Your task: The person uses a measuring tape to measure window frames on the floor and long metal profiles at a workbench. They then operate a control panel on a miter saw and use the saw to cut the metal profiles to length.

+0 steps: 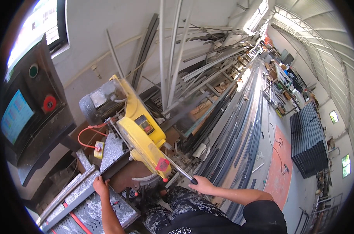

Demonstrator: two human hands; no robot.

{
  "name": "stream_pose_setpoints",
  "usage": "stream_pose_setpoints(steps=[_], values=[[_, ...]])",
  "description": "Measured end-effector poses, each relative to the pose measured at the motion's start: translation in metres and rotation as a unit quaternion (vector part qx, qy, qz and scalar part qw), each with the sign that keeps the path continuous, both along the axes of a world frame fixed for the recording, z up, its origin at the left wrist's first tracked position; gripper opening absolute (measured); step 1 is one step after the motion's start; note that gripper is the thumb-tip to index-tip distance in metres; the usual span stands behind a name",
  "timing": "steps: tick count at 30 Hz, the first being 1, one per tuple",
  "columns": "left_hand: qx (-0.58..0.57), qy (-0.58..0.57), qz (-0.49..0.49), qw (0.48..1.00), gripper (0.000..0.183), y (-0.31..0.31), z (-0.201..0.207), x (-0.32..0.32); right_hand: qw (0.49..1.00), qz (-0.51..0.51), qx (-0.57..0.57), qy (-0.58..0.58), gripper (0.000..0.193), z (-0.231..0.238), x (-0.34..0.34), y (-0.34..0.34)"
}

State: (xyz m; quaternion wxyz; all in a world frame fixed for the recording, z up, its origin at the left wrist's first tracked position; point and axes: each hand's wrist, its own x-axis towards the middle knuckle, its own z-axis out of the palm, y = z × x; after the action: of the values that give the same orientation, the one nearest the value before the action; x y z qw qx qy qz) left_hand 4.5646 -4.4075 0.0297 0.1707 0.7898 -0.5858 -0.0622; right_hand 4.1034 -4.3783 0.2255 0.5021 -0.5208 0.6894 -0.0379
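A yellow cut-off saw [140, 132] stands in front of me, with a motor [93, 104] at its far left. My right hand [203, 185] is wrapped round the black grip of its lever [180, 168], at the right of the saw. A long dark metal profile [73, 207] lies slantwise across the saw's table, which is strewn with pale shavings. On this profile, just left of the saw, my left hand [101, 186] is closed with the thumb along its edge. The saw's guard hides the blade and where the profile ends under it.
A control panel [38, 101] with a lit screen and a red button rises at the left. A small yellow switch box [99, 149] on a red cable sits by the saw. Long metal profiles [239, 132] cover the floor at right; a dark stack [307, 140] stands beyond.
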Motion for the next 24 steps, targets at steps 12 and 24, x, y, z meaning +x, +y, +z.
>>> stream_pose_setpoints(steps=[12, 24], values=[[-0.001, -0.025, -0.009, 1.0, 0.034, -0.001, -0.003, 0.002, 0.999, 0.016, -0.046, 0.005, 0.027, -0.04, -0.008, 0.01], [0.008, -0.018, -0.031, 0.999, 0.035, -0.001, -0.006, 0.006, 0.996, 0.023, -0.047, 0.07, 0.03, -0.053, -0.001, 0.011]])
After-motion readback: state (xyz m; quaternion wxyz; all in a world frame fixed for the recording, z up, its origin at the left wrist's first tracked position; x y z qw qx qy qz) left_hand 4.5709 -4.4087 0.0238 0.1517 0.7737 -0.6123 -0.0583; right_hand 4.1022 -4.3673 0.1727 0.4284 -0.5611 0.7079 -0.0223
